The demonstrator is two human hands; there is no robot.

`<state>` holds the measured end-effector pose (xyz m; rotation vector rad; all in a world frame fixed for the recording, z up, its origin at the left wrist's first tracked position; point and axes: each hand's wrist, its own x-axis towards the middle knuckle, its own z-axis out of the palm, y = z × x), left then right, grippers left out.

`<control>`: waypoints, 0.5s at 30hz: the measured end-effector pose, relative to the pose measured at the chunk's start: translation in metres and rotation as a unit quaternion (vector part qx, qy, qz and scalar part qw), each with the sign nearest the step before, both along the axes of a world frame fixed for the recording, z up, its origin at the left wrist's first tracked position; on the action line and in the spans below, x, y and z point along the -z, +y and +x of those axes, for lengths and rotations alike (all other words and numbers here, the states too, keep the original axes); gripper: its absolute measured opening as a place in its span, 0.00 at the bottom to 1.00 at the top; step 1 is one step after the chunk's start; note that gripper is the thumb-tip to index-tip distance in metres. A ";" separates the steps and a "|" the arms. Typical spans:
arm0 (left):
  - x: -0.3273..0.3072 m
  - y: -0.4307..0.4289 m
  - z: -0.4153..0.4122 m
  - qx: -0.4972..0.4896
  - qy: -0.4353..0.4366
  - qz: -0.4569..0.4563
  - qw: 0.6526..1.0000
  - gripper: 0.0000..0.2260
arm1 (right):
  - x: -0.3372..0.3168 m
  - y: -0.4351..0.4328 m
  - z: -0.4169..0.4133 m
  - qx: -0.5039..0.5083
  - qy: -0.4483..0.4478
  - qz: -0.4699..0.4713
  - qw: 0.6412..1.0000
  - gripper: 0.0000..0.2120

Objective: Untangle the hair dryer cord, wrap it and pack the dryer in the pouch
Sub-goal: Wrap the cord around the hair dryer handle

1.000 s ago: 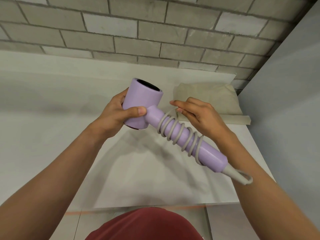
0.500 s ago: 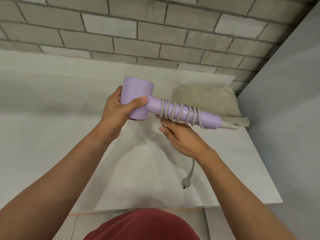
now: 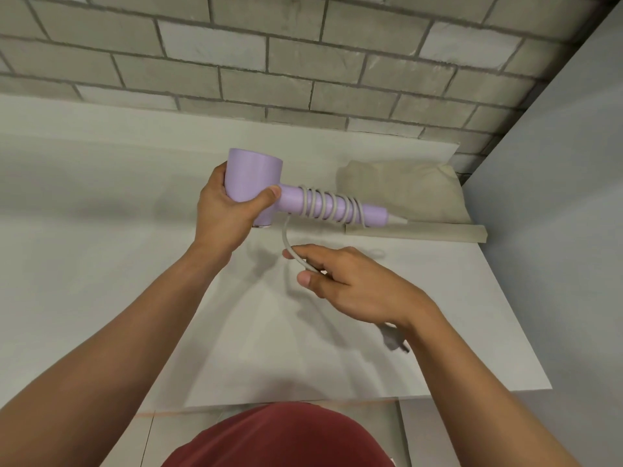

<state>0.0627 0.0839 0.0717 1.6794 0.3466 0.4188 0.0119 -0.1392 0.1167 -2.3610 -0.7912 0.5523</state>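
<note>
1. Worktop point(image 3: 87, 251). Pale and matt. We see it running across the view beneath both forearms, with a grey brick wall point(image 3: 303, 45) behind it.

2. Left hand point(image 3: 227, 214). Raised above the worktop and grasping the hair dryer point(image 3: 253, 178) by its barrel. The fingers go round the far side, and the thumb lies across the near face, just where the handle begins.

3. Hair dryer. Lilac, held clear of the worktop and carried by the left hand alone. The barrel stands roughly upright, with a thin dark rim at its lower end. The handle is the long axis. We note that it lies close to level, running from the left hand out to the right and dipping slightly, with its tip pointing towards the pouch.

4. Cord point(image 3: 332, 207). Grey, wound in close turns round the middle of the handle. From the turn nearest the barrel, a loose length drops in a curve to the right hand.

5. Right hand point(image 3: 357, 288). Lower than the dryer, nearer to us and apart from it, below the handle. It pinches the loose cord between thumb and curled fingers.

6. Plug point(image 3: 393, 342). Grey and blurred, showing just beneath the right wrist. We cannot tell whether it hangs free or touches the worktop.

7. Pouch point(image 3: 404, 193). Cream fabric, lying on the worktop at the far right corner, behind the handle's end. A flat strip of it reaches further right.

8. Side wall point(image 3: 573, 163). Plain grey, closing the view on the right.
</note>
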 end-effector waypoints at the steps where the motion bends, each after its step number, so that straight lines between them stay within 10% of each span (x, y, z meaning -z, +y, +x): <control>1: 0.002 0.002 0.000 -0.001 0.002 0.006 1.000 0.25 | -0.004 -0.002 -0.001 -0.007 -0.005 -0.008 1.000 0.17; 15: 0.019 0.005 -0.003 0.092 0.033 0.108 0.989 0.31 | -0.046 -0.023 0.015 -0.002 -0.288 -0.116 0.951 0.12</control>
